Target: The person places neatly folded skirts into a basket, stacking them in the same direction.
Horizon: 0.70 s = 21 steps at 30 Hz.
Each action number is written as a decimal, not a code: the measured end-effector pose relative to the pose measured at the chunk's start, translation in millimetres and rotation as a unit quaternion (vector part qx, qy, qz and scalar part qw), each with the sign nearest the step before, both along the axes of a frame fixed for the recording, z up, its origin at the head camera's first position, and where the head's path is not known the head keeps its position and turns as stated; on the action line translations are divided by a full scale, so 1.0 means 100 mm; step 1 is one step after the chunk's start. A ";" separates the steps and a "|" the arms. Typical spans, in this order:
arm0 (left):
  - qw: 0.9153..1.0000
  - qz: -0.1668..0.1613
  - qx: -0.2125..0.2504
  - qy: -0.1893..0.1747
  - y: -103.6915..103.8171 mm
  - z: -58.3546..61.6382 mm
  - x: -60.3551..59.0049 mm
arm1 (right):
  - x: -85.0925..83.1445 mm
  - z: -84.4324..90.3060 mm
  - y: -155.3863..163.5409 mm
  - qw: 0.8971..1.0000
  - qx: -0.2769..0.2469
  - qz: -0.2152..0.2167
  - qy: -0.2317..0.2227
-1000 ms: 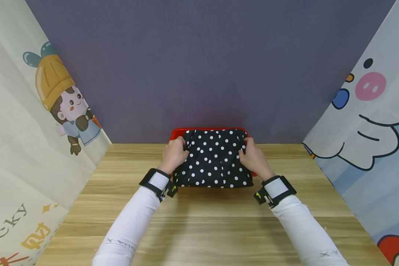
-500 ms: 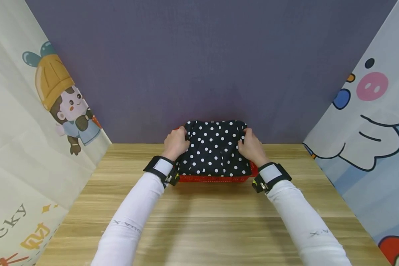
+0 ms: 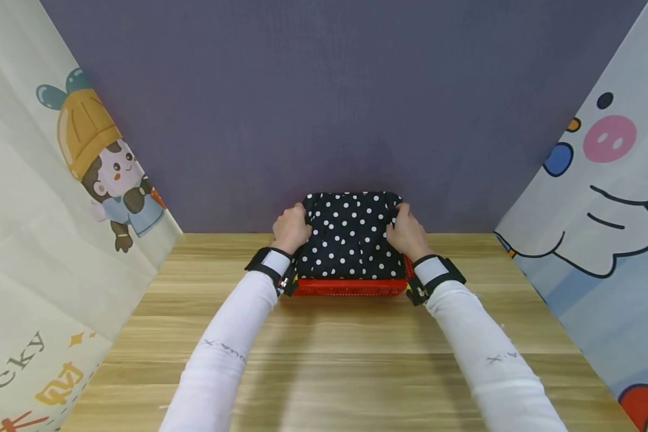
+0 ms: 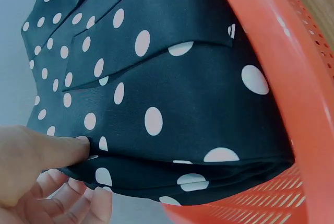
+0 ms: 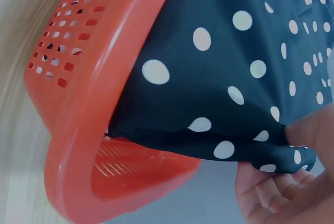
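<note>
A folded black cloth with white polka dots (image 3: 351, 237) lies partly inside a red plastic basket (image 3: 348, 288). Its far part rises above the basket's back, near the wall. My left hand (image 3: 291, 228) pinches the cloth's left side between thumb and fingers. Opposite it, my right hand (image 3: 408, 233) pinches the right side the same way. Both wrist views show the near end of the cloth (image 4: 156, 98) tucked behind the basket's front rim (image 5: 117, 62). The cloth hides most of the basket's inside.
The basket stands at the back of a wooden table (image 3: 345, 360), close to a dark grey-purple wall (image 3: 324, 108). Printed cartoon curtains hang at the left (image 3: 43, 240) and right (image 3: 588, 240).
Both hands have moved the cloth away from me and slightly up. Its near edge, which hung over the basket's front, now sits behind the front rim, and the red front wall shows.
</note>
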<state>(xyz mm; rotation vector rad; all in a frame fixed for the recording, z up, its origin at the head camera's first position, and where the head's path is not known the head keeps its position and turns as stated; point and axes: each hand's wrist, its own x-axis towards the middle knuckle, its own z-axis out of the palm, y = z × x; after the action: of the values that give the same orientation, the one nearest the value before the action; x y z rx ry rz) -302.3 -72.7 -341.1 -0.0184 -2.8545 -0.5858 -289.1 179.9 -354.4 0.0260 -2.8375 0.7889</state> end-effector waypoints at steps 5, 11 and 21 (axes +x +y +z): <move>1.000 0.001 -0.003 -0.004 0.01 -0.08 -0.03 | -0.06 -0.07 0.00 1.000 0.011 -0.005 -0.007; 1.000 -0.004 -0.010 -0.016 0.04 -0.22 -0.11 | -0.10 -0.12 0.01 1.000 0.026 0.000 -0.014; 0.999 0.006 -0.006 -0.034 0.05 -0.34 -0.15 | -0.11 -0.22 -0.03 0.999 0.046 -0.003 -0.021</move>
<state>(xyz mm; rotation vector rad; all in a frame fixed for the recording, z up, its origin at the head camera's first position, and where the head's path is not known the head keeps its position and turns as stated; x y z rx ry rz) -317.2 -68.1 -375.0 0.0160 -2.9225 -0.5779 -299.8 177.1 -376.0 0.0153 -2.9091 0.6656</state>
